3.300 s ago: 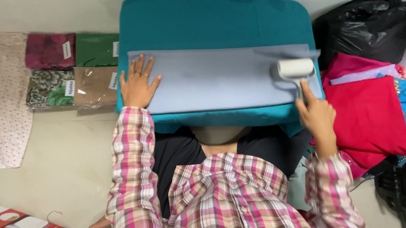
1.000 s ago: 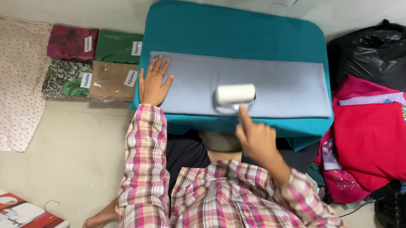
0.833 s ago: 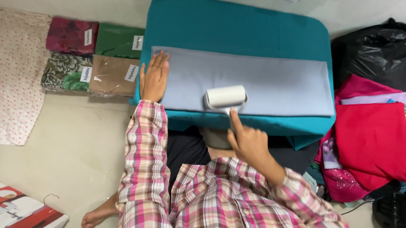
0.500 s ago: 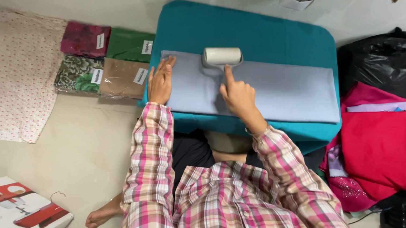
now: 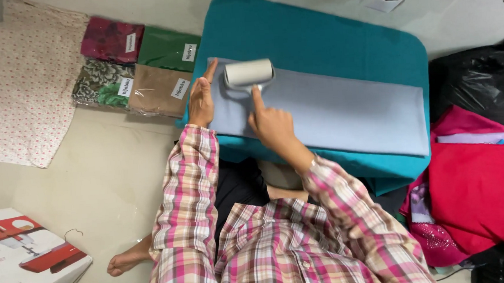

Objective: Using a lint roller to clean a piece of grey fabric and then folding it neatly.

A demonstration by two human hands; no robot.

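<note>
A teal padded surface stands on the pale floor and carries a grey-blue cloth laid flat along it. On the floor to its left lie four packaged folded fabrics and a dotted pink cloth; a white box sits nearer.

Lint roller: white roll, pale grey frame. Folded cloth beneath it: plain light grey-blue. Padded board under the cloth: solid teal. Shirt sleeves: plaid in pink, cream and brown. Four packed fabrics on the floor: one magenta with a dark pattern, one plain green, one floral in green and grey, one plain tan, each with a white label. Spread cloth: cream with small red dots. Garment: red. Bag: black. Box: white with a red picture.
</note>
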